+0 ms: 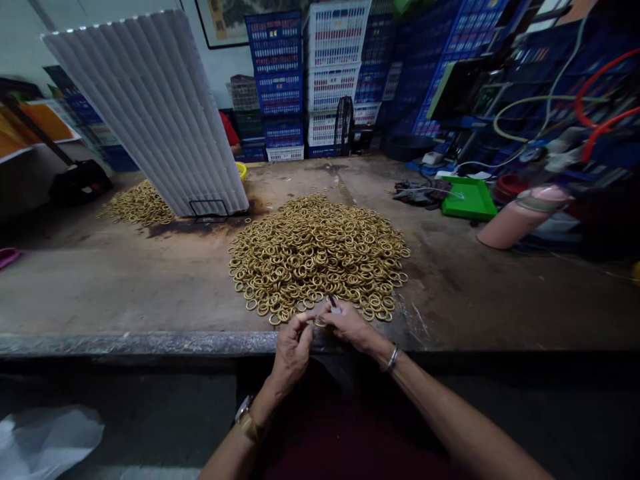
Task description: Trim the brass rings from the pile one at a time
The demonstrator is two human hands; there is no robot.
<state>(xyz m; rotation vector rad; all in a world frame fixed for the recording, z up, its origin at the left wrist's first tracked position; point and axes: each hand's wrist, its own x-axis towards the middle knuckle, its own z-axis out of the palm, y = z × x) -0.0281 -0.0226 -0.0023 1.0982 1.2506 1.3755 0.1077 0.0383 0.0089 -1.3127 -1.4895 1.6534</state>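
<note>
The right hand (pixel 353 327) pinches a small dark-and-grey tool (pixel 335 309), its long axis slanting forward and slightly left. A round gold-coloured metal ring (pixel 319 325) sits between it and the curled left hand (pixel 293 350), whose grip I can't tell.

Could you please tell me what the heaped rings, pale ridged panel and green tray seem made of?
The heaped rings look like brass or another yellow metal, judging by their golden colour and dull sheen. The pale ridged panel could be matt plastic or coated metal, given its even colour and parallel ridges. The green tray is probably smooth plastic, from its bright, uniform colour.
</note>
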